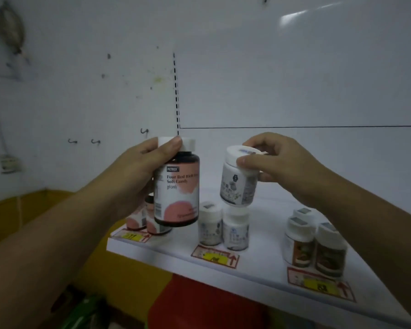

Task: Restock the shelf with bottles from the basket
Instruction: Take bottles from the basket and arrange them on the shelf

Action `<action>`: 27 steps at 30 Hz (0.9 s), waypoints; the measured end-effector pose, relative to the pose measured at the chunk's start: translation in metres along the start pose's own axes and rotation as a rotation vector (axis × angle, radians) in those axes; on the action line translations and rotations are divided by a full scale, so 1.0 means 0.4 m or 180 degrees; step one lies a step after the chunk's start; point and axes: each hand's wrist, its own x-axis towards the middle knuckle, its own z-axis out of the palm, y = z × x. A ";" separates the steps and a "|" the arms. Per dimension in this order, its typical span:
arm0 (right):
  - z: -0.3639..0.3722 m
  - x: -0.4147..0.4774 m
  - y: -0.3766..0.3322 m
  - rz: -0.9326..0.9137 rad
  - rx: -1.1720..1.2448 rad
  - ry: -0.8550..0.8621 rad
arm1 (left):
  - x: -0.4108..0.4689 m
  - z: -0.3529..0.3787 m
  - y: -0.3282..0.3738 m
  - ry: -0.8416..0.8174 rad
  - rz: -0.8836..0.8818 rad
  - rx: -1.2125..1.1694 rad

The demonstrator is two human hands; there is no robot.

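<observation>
The left grip (138,167) wraps the neck and white cap of a tall dark bottle (176,191) with a glossy pink-and-white label, held upright at centre frame in front of matching bottles (152,224) on the white shelf (266,243). The right grip (282,162) pinches the white lid of a squat white jar (237,186), slightly tilted, directly over the paired white jars (210,227); whether they touch is unclear. Both long axes run near vertical, so each probably needs lowering, the right one looking nearer its spot
</observation>
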 end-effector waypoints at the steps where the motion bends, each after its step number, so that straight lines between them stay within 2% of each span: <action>1: 0.009 0.039 0.010 0.0019 -0.0015 -0.0002 | 0.032 -0.023 -0.001 0.0040 0.0052 0.0046; 7: 0.065 0.231 0.093 0.0353 -0.0510 0.0011 | 0.199 -0.178 -0.049 0.0349 0.0483 0.0130; 10: 0.078 0.279 0.123 0.0668 -0.0857 -0.0223 | 0.268 -0.248 -0.087 0.0309 0.0572 -0.0009; 14: 0.083 0.289 0.157 0.1244 -0.1414 -0.0669 | 0.354 -0.271 -0.149 0.0011 0.0337 -0.0042; 17: 0.093 0.273 0.190 0.1590 -0.1408 -0.0896 | 0.405 -0.259 -0.194 -0.0150 0.0205 0.0023; 23: 0.101 0.250 0.228 0.1847 -0.1381 -0.1322 | 0.455 -0.240 -0.236 -0.0139 0.0092 -0.0047; 27: 0.099 0.232 0.242 0.1837 -0.1447 -0.1464 | 0.468 -0.225 -0.244 -0.0312 0.0045 0.0084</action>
